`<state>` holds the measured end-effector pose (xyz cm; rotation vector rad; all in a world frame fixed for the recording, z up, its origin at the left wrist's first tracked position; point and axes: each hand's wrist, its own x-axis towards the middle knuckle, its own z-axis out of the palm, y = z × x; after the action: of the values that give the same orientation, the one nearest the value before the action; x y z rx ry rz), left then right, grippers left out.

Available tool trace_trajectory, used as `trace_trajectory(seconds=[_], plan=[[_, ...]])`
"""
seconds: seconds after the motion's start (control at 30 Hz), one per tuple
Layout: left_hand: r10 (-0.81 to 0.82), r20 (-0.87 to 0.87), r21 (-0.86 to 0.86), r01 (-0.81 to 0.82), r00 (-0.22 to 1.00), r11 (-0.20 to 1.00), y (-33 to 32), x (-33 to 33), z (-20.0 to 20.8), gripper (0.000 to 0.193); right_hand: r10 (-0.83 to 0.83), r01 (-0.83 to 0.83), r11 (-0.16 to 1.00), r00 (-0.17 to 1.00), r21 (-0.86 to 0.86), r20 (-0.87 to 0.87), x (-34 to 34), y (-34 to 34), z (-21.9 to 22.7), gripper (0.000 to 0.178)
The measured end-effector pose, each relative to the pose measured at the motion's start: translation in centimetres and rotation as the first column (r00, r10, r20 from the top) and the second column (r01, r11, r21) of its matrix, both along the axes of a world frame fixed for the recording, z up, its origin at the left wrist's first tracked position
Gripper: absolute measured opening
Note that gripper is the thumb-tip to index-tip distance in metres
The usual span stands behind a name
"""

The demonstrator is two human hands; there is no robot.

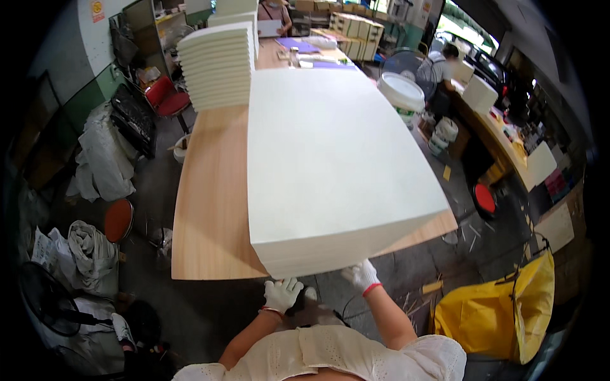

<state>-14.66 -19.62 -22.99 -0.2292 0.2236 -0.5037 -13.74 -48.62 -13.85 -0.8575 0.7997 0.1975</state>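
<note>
A tall stack of large white paper sheets [337, 152] stands on a light wood-topped table [210, 190], its near face toward me. My left hand [283, 296], in a white knit glove, is at the bottom of that near face, by the table's front edge. Its fingers are apart and hold nothing I can see. My right hand [362, 277], gloved alike with a red cuff, is beside the stack's lower right part, fingers spread. Whether either hand touches the paper, I cannot tell.
Behind on the left rises a pile of thick white paper bundles [216, 66]. A white bucket [401, 92] and a fan stand beyond the table's right side. A yellow bag [495, 311] is on the floor at right, a red stool [484, 199] farther off. Two other people work farther back.
</note>
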Motion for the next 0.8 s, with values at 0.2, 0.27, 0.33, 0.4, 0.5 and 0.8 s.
trace_trajectory(seconds=[0.2,0.27,0.33,0.4,0.5,0.8], plan=[[0.105,-0.392,0.342,0.038,0.914,0.939,-3.4,1.5,9.4,0.045,0.227,-0.208,0.97,0.959,-0.125,0.169,-1.1,-2.7,-4.4,0.046],[0.082,-0.181,0.247,-0.035,0.98,0.968,-2.1,1.1,6.3,0.038,0.187,-0.171,0.977,0.974,-0.126,0.127,-0.7,-1.0,-2.4,0.045],[0.007,-0.021,0.443,0.003,1.0,0.897,-1.2,0.8,2.9,0.032,-0.086,0.102,0.989,0.987,0.11,-0.138,0.7,1.8,4.2,0.044],[0.005,-0.081,0.728,0.056,0.997,0.684,-1.8,1.5,3.6,0.028,0.046,-0.045,0.999,0.996,0.013,-0.073,0.5,0.5,2.1,0.043],[-0.132,0.188,0.961,-0.155,0.973,0.229,-1.3,1.3,4.6,0.028,0.025,-0.018,0.991,0.999,0.131,-0.047,0.2,0.4,0.1,0.039],[-0.509,0.275,0.859,-0.447,0.816,-0.251,5.2,3.5,9.2,0.048,-0.068,0.071,0.898,0.997,0.434,-0.023,-1.0,5.6,-5.3,0.03]])
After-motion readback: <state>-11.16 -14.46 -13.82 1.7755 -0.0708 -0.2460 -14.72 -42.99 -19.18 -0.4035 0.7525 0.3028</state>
